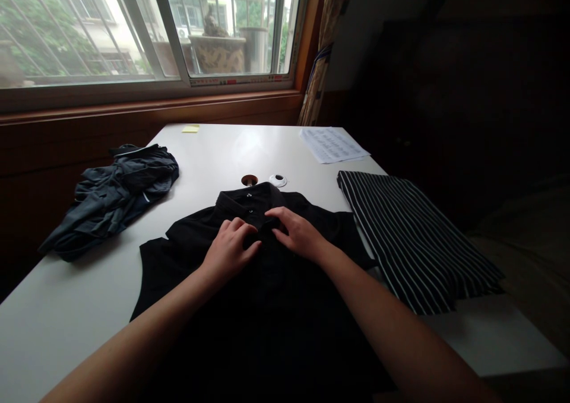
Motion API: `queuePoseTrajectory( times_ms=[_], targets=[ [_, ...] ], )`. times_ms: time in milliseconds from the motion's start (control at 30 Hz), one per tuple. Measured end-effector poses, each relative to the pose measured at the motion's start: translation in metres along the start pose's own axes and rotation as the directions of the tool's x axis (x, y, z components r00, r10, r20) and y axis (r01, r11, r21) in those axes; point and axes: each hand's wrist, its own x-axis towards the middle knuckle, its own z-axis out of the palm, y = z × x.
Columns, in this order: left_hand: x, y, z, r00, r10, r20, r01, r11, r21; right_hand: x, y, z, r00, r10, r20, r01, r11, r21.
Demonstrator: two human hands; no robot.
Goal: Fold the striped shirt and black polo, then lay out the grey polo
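Observation:
A black collared shirt (267, 308) lies front side up, spread over the white table, with its collar (231, 200) towards the window. Small pale buttons (250, 211) show just below the collar. My left hand (231, 246) has its fingers curled at the front opening, thumb and forefinger on the dark cloth. Across from it, my right hand (297, 232) grips the other edge of the opening between thumb and forefinger. The fabric right between the fingertips is too dark to make out in detail.
A crumpled dark grey garment (120, 195) lies on the table (80, 308) at left. Folded black-and-white striped cloth (414, 237) sits at right. Farther back are printed papers (332, 144), a yellow note (190, 129), a cable hole (249, 180) and its white cover (278, 181).

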Motion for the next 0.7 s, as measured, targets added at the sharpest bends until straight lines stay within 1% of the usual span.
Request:
queuePoseTrajectory(
  times_ms=[133,333,567,700],
  targets=[
    [0.0,-0.004,0.003,0.998,0.01,-0.056,-0.007,0.999,0.048,0.001,0.005,0.001,1.0,-0.026,0.014,0.027,0.999,-0.043],
    [0.003,-0.01,0.008,0.998,0.056,-0.043,-0.052,0.994,0.094,0.002,0.006,0.0,0.999,-0.041,0.003,0.042,0.997,-0.067],
    [0.01,-0.015,0.011,0.995,0.078,-0.062,-0.074,0.995,0.065,0.004,0.008,0.006,0.999,-0.037,-0.02,0.036,0.997,-0.061],
    [0.016,-0.017,0.013,0.995,0.074,-0.072,-0.072,0.997,0.029,0.006,0.007,0.008,0.997,-0.074,-0.026,0.071,0.994,-0.088]
  ],
)
